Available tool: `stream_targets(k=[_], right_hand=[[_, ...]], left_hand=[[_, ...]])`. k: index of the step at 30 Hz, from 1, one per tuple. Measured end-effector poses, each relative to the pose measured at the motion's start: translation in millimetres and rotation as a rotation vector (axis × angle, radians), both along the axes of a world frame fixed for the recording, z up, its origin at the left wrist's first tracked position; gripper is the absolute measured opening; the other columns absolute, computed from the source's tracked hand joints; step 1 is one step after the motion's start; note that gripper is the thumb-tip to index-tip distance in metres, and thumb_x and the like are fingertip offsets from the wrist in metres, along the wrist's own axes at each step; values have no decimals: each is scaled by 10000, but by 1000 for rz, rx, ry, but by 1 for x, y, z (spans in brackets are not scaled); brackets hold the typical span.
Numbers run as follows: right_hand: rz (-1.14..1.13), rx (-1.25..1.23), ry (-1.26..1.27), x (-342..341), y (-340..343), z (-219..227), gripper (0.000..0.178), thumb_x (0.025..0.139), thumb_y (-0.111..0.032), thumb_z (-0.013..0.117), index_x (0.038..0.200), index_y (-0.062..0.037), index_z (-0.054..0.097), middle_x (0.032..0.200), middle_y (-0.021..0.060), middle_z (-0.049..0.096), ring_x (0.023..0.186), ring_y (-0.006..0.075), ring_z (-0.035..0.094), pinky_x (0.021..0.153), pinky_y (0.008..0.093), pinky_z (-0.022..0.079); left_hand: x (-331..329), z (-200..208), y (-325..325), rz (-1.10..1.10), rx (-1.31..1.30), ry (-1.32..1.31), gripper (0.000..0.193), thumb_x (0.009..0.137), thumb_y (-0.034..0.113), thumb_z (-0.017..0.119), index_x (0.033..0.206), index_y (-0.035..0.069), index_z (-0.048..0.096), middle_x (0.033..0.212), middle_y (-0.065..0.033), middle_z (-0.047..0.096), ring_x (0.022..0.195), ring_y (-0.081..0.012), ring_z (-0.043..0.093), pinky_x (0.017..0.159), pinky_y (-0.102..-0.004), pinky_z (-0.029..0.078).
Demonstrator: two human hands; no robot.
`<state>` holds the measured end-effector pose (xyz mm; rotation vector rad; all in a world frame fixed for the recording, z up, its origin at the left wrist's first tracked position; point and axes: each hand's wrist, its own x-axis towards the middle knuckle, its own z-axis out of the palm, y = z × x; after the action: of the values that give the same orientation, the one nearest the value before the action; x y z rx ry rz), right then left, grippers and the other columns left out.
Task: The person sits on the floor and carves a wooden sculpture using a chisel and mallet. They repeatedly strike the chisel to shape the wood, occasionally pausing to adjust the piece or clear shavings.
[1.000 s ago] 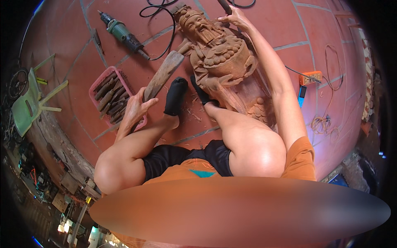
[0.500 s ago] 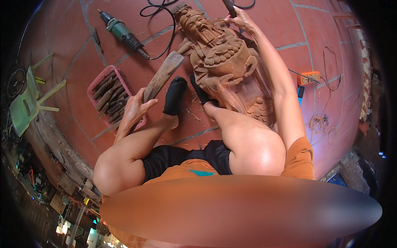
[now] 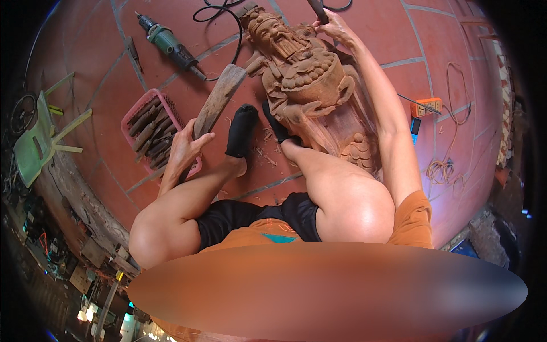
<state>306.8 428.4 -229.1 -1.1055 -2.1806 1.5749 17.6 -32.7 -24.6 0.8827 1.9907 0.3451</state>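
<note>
A carved wooden statue [image 3: 310, 74] of a bearded figure lies on its back on the floor, head toward the far side. My left hand [image 3: 185, 147] is closed around the lower part of a worn wooden mallet [image 3: 219, 101], a flat-sided club raised at a slant and apart from the statue. At the statue's far right side, by its shoulder, my right hand [image 3: 337, 29] grips a dark-handled chisel [image 3: 318, 10]. The chisel's top leaves the picture, and its working end is hidden by my fingers and the carving. My socked feet rest against and beside the statue's left side.
A pink basket [image 3: 124, 121] full of dark-handled carving tools stands at left. Beyond it lie a green power grinder [image 3: 168, 45] with a black cord and a slim tool [image 3: 132, 50]. An orange power strip [image 3: 426, 106] and a blue device [image 3: 415, 131] lie at right. Shavings dot the tiles.
The mallet in my left hand has swung slightly left and nearer to me, away from the statue. My right hand has shifted very little, still holding the chisel.
</note>
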Motion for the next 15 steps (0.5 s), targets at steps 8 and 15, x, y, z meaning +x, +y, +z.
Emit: stream_targets(k=[8, 15], right_hand=[[-39, 47, -102, -5, -5, 15, 244, 882, -106, 767, 1054, -52, 603, 874, 37, 697, 814, 114, 682, 719, 283, 555], [-197, -59, 160, 11, -3, 25, 260, 915, -166, 766, 1054, -37, 588, 903, 38, 716, 782, 125, 701, 658, 271, 552]], left_hand=[[2, 6, 2, 42, -30, -55, 514, 895, 373, 761, 1227, 7, 620, 870, -94, 655, 800, -172, 581, 752, -338, 488], [1, -2, -4, 27, 125, -18, 484, 896, 332, 767, 1220, 0, 628, 870, -73, 663, 798, -151, 600, 717, -338, 497]])
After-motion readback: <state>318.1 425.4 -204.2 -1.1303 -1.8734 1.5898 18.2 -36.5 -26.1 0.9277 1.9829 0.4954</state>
